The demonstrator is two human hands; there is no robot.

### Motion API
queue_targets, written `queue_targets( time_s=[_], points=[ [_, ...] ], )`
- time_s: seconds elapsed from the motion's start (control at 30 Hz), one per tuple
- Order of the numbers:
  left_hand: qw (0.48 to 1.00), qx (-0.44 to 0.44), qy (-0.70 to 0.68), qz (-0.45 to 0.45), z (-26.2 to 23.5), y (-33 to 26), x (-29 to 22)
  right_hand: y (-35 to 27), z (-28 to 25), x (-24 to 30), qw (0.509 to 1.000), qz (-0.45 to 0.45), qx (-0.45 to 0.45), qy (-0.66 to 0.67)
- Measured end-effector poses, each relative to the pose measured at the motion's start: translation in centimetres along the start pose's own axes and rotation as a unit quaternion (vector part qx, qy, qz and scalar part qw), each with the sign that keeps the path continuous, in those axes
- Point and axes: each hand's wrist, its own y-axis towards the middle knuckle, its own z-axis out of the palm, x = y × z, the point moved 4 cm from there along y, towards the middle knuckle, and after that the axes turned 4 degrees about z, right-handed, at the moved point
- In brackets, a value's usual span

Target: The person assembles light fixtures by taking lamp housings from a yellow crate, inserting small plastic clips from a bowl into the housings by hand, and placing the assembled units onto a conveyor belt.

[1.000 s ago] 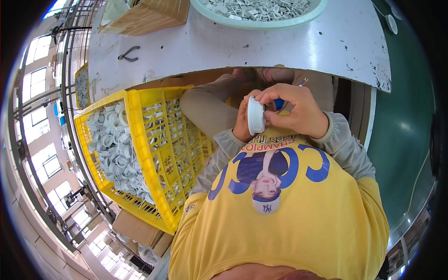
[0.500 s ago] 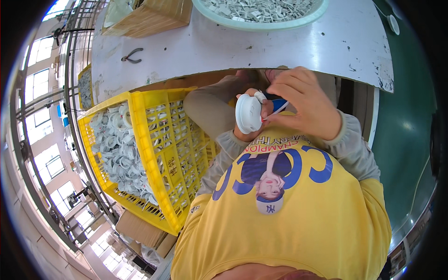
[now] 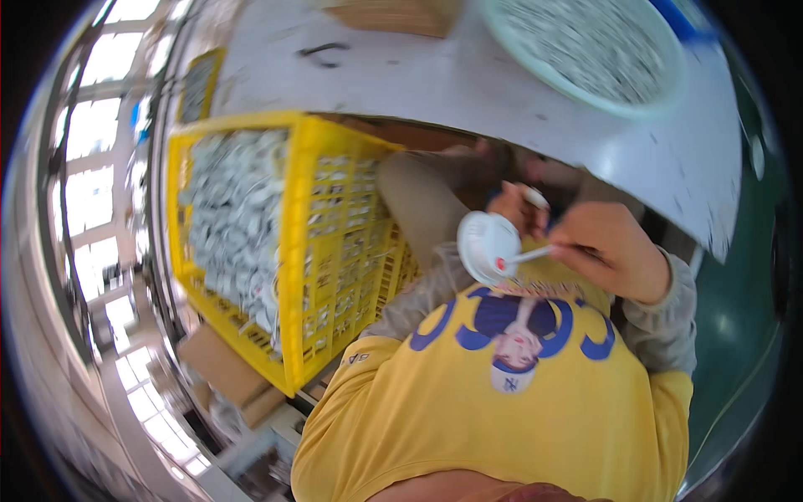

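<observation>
Head-worn fisheye, steeply downward, close

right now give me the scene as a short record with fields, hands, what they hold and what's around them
left hand: left hand grips the round white plastic disc at its upper edge
right hand: right hand holds a thin white stick whose tip touches the disc's face
red mark: small red spot on the disc at the stick's tip
crate: yellow plastic lattice crate to the person's left, filled with white parts
table: white worktop ahead
bowl: pale green round bowl of small white pieces on the worktop
</observation>
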Motion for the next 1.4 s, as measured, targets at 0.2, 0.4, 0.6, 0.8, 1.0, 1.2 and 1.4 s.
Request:
queue_targets(
  time_s=[0.2, 0.4, 0.6, 0.8, 1.0, 1.2, 1.4],
  points=[
    [0.970, 0.181, 0.161, -0.017, 1.2, -2.9, -1.7, 9.2, 2.2, 1.7, 0.979, 0.032, 0.192, 0.061],
    [0.977, 0.184, 0.106, 0.033, 2.4, -3.8, -3.1, 23.6, 10.8, 6.8, 0.954, -0.267, -0.073, 0.114],
    [0.972, 0.206, 0.048, 0.105, 0.2, -4.4, -4.9, 18.6, 6.5, 6.9, 0.963, -0.247, 0.083, 0.070],
    [0.961, 0.268, 0.025, 0.070, 0.9, -3.5, -4.1, 4.0, 1.5, -5.4, 0.971, 0.215, 0.059, 0.086],
    [0.941, 0.281, 0.181, 0.055, 2.7, -2.9, -3.6, -3.5, 2.7, -7.1, 0.942, 0.290, -0.031, 0.164],
    [0.911, 0.285, 0.274, 0.115, 3.8, -2.1, -3.1, -5.2, 3.2, -8.1, 0.931, 0.298, -0.068, 0.199],
    [0.903, 0.295, 0.302, 0.081, 3.4, -2.0, -2.8, -5.5, 3.7, -9.5, 0.924, 0.312, -0.071, 0.209]
  ],
)
